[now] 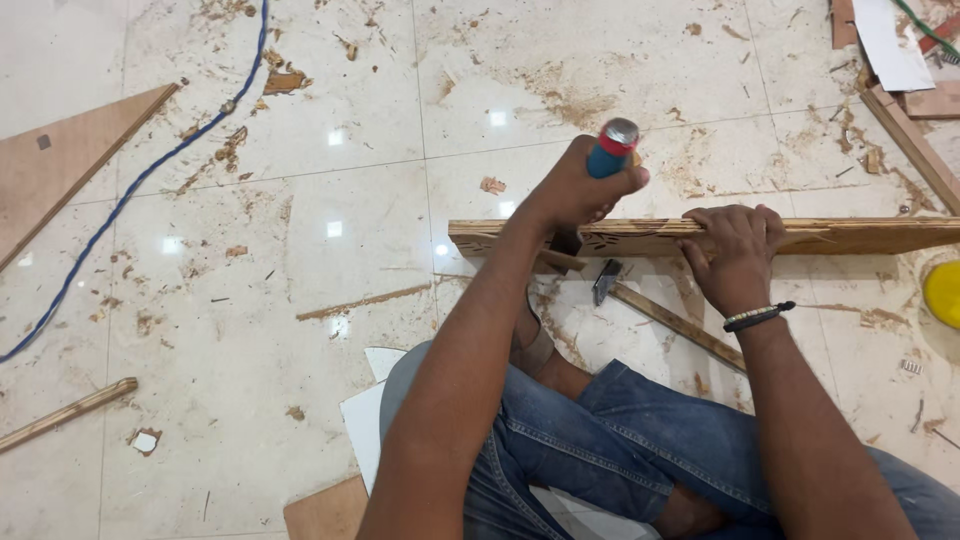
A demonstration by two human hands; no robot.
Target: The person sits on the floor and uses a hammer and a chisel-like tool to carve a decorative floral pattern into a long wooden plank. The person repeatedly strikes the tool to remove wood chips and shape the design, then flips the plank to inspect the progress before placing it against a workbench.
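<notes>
Where grip comes first: wrapped tight, all fingers closed round a tool handle.
Left hand [578, 190]: fisted on the blue-handled chisel with red band and silver metal cap [612, 148], held upright, cap uppermost, blade hidden behind the fist.
Chisel tip: probably set against the board edge below the fist, though hidden from view.
Right hand [736, 252]: fingers curled together over the top edge of the long pale plywood strip with carved cut-outs [860, 236], pressing on it, clamped to nothing else.
Right wrist: ringed by a black and white beaded bracelet [758, 317].
Plywood strip: standing on edge on the floor, running from below the left fist to the right border, just ahead of the knees.
Behind the strip: a steel-headed hammer with a long wooden handle [655, 308], lying flat on the floor between strip and legs, touched by neither hand.
Legs: folded, in blue denim jeans [610, 440].
Floor: glossy cream tiles [330, 120] strewn with sawdust and wood chips.
Far left: blue cable [150, 165] snaking across, beside a brown triangular board offcut [60, 160].
Right edge: round yellow object [943, 293], cut off by the border.
</notes>
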